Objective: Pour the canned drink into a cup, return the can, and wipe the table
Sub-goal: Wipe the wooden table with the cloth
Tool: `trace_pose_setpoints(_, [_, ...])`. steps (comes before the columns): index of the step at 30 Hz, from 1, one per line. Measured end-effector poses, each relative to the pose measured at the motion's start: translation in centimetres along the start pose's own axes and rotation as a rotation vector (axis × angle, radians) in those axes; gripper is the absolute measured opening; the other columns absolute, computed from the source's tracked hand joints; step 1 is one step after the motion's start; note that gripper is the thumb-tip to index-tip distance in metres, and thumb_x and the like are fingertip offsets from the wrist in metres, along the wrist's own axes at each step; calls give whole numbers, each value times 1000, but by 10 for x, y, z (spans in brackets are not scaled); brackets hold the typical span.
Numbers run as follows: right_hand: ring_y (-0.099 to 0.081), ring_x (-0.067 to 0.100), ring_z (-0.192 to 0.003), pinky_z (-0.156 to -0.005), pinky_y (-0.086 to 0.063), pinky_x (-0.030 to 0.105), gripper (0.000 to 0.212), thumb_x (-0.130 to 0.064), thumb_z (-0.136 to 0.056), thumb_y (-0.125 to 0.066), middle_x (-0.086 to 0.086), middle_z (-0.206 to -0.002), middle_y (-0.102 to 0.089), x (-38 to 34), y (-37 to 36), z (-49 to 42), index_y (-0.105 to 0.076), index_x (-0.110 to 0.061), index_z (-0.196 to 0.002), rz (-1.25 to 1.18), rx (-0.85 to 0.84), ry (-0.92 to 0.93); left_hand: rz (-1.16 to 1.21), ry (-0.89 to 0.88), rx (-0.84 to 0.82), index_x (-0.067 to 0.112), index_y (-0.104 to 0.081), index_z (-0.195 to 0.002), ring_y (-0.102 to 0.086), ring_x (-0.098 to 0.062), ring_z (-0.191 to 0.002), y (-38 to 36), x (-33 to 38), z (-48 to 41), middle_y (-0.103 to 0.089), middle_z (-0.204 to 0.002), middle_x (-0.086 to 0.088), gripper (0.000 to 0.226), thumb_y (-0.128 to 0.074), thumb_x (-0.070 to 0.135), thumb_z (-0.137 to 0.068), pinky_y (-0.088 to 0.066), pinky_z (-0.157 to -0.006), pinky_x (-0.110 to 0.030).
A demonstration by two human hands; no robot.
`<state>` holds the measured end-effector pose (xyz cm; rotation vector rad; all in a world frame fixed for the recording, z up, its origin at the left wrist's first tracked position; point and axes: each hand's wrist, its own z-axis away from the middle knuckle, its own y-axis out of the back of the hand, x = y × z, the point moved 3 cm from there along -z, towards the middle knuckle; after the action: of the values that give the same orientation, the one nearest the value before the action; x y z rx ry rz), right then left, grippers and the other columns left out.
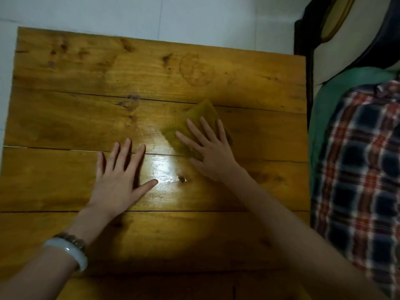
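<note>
Wooden plank table point(65, 118), glossy under a bright glare at centre. Right hand point(207, 152) spread flat, fingers splayed, pressing down on a folded olive-green cloth point(194, 120) right of mid-table. Left hand point(121, 176) open too, palm down on bare wood just left of the cloth, gripping nothing. White bangle point(69, 252) on left wrist. Plaid fabric point(363, 169) off right edge.

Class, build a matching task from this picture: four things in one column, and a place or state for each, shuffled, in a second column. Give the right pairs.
Things:
1. cloth
2. left hand
3. bracelet
4. plaid fabric

Places or states:
A. flat on bare wood, fingers spread
B. beside the table's right edge
C. under the right hand
D. on the left wrist

Pairs: 1-C, 2-A, 3-D, 4-B
</note>
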<state>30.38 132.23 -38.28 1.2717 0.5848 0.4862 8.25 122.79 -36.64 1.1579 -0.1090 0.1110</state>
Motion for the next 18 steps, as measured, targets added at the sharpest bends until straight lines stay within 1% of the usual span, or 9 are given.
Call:
trace_pose_setpoints(3, [-12,30,-144,-112,-3,59,64,-49,-84,-31,-1,-156,-18,60,1,42,-20,-38,-146,-6,34,-147,32,33,-10,36,4,-149,6,-23,-144,5,4,-1,5,-158,-4,92,-18,84,-74,-2,-114,-57])
trace_pose_setpoints(5, [-6,29,-145,-112,-1,60,61,-49,-87,-25,-1,-157,-13,94,6,51,-17,-39,-147,-28,18,-300,60,46,-2,38,10,-148,11,-21,-143,8,9,-3,11,-157,-1,93,-20,84,-73,0,-113,-57])
trace_pose_setpoints(7, [2,30,-145,-111,4,62,60,-52,-89,-17,0,-159,-4,114,13,30,-10,-40,-147,-64,3,-465,59,39,13,39,11,-147,11,-21,-143,12,14,-6,11,-156,-2,92,-22,84,-73,0,-113,-58])
trace_pose_setpoints(9, [10,33,-144,-109,8,65,59,-52,-92,-17,3,-159,5,112,18,-6,-2,-40,-148,-106,-15,-577,38,16,12,40,11,-147,9,-23,-144,14,21,-11,8,-157,-3,91,-21,84,-73,-1,-112,-60])
trace_pose_setpoints(11, [9,37,-143,-106,8,67,61,-54,-90,-13,5,-159,5,85,19,-34,-1,-39,-148,-101,-34,-534,30,3,2,42,12,-146,10,-23,-143,14,27,-13,9,-157,-3,91,-19,85,-72,0,-112,-60])
trace_pose_setpoints(13, [1,38,-143,-105,6,68,69,-57,-81,-6,7,-158,-4,47,15,-37,-9,-38,-148,-47,-22,-361,20,5,-13,44,13,-145,10,-23,-144,12,30,-15,10,-158,-2,91,-18,86,-71,0,-112,-60])
trace_pose_setpoints(15, [-8,38,-143,-106,1,67,68,-57,-82,-16,6,-157,-15,22,8,-12,-21,-37,-147,-25,-20,-172,6,15,-17,45,8,-146,6,-26,-145,13,27,-17,5,-159,-3,91,-20,86,-69,-2,-111,-62])
trace_pose_setpoints(16, [-11,37,-143,-108,-2,67,65,-56,-83,-22,5,-156,-19,23,4,6,-25,-36,-146,-28,-9,-116,1,23,-26,46,6,-146,4,-27,-145,13,23,-18,4,-159,-4,91,-19,87,-69,-3,-110,-62])
trace_pose_setpoints(18, [-10,32,-144,-109,-5,65,64,-53,-84,-29,1,-156,-19,46,-2,45,-25,-38,-145,-36,3,-117,-6,34,-57,46,6,-146,4,-27,-145,13,18,-20,5,-159,-3,92,-16,89,-67,-3,-110,-63])
